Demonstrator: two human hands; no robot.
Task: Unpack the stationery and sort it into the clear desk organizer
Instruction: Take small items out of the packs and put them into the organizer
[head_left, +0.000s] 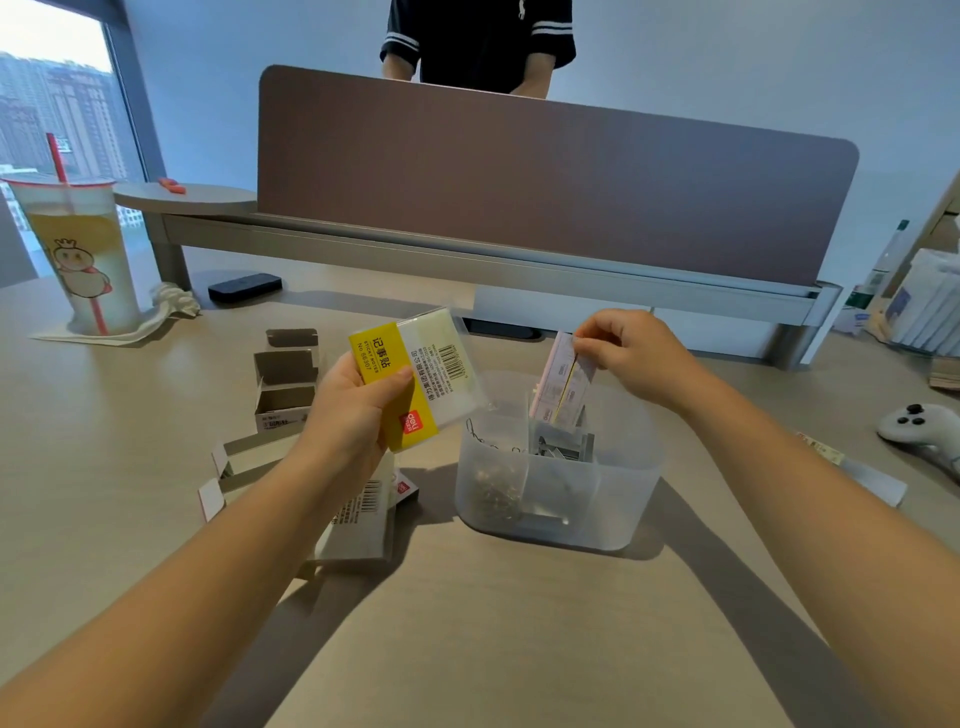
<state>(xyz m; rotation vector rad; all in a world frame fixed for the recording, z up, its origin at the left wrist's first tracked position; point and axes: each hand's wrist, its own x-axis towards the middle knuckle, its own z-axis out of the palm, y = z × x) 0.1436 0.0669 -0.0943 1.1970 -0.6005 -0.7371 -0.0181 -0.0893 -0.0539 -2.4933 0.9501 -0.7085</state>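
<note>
The clear desk organizer (618, 514) stands on the desk in front of me, with loose paper clips in its left compartment and metal pieces in a middle one. My left hand (358, 410) grips a yellow sticky-note pack (436, 374) in clear wrapping, held left of and above the organizer. My right hand (631, 351) pinches the top of a stack of pastel sticky notes (563, 384), which stands upright with its lower end inside the organizer's back compartment.
Several opened empty cardboard boxes (285, 379) lie left of the organizer, with more packaging (363, 525) under my left forearm. A drink cup (83, 249) stands far left, a white controller (919, 426) far right, a desk divider (545, 182) behind. A person stands beyond it.
</note>
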